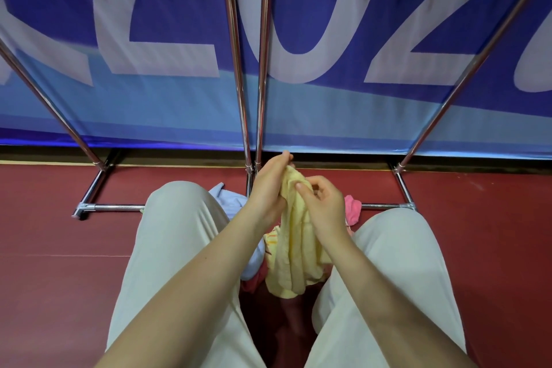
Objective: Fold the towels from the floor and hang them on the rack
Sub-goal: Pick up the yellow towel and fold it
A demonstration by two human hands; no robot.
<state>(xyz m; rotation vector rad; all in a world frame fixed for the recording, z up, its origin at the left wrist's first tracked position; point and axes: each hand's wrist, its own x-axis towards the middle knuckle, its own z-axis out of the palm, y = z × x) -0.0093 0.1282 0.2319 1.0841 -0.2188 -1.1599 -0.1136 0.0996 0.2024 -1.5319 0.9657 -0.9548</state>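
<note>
Both hands on the yellow towel (294,236), lifted between the knees above the floor (59,233) pile – left hand (268,188) pinches its top edge, right hand (324,203) pinches the cloth just below, thumb on top. Towel hangs bunched and crumpled, lower end near the pile. Blue towel (230,200) and pink towel (352,209) lie underneath, at the foot of the rack (248,98). Step looks like finding corners before the fold. To do it well: keep the left pinch fixed, run the right hand along the top hem to the far corner, then spread the hands so the cloth drops flat – only then fold. Lift high enough that the tail clears the pile, or it may drag the other towels
</note>
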